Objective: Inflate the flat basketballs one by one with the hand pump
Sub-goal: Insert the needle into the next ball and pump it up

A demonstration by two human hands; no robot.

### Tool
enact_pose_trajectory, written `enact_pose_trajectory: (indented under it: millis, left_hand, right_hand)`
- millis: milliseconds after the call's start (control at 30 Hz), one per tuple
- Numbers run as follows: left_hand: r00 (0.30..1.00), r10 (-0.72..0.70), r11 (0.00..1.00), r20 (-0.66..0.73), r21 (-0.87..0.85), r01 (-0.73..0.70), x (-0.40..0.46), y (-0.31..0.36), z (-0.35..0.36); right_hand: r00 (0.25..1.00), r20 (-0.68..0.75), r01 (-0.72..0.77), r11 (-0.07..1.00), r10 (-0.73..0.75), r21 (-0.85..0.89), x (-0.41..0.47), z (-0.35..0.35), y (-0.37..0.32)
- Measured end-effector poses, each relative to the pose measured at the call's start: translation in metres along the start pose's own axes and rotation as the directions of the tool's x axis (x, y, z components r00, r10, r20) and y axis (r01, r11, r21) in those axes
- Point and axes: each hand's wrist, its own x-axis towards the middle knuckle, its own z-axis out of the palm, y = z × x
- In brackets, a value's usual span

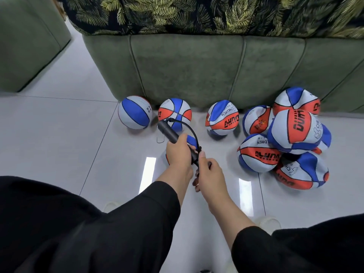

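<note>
Slanting between both hands, the black hand pump (173, 135) has its barrel gripped by the left hand (178, 152); the right hand (208, 170) closes round its handle; a basketball (192, 140), apparently flat, lies mostly hidden beneath.

Glossy pale grey floor tiles (59, 134) mirror two bright strips of ceiling light. A green velvet sofa (197, 71) stands ahead, draped with a dark leaf-print throw (197, 14); another green upholstered piece (25, 42) sits left.

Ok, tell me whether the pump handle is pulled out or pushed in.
Cannot tell: the right hand covers the handle end of the pump.
</note>
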Motion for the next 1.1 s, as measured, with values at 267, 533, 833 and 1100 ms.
enact_pose_trajectory:
  millis: [267, 533, 833, 1100]
  left_hand:
    - [0.996, 0.035, 0.998, -0.077, 0.062, -0.03, -0.004, 0.006, 0.0]
    - [0.988, 0.104, 0.987, -0.11, 0.135, -0.088, -0.021, -0.014, 0.005]
    - [0.984, 0.16, 0.974, -0.076, 0.175, -0.145, -0.016, -0.01, 0.008]
    - [0.971, 0.16, 0.977, -0.177, 0.166, -0.131, 0.001, 0.004, 0.005]
  right_hand:
    - [0.992, -0.074, -0.09, 0.982, 0.103, 0.164, -0.011, -0.005, 0.018]
    - [0.974, -0.084, -0.18, 0.94, 0.212, 0.289, -0.014, -0.002, 0.021]
    - [0.969, -0.039, -0.219, 0.92, 0.245, 0.324, -0.004, 0.002, 0.014]
    - [0.951, -0.064, -0.266, 0.908, 0.301, 0.324, -0.003, -0.008, 0.036]
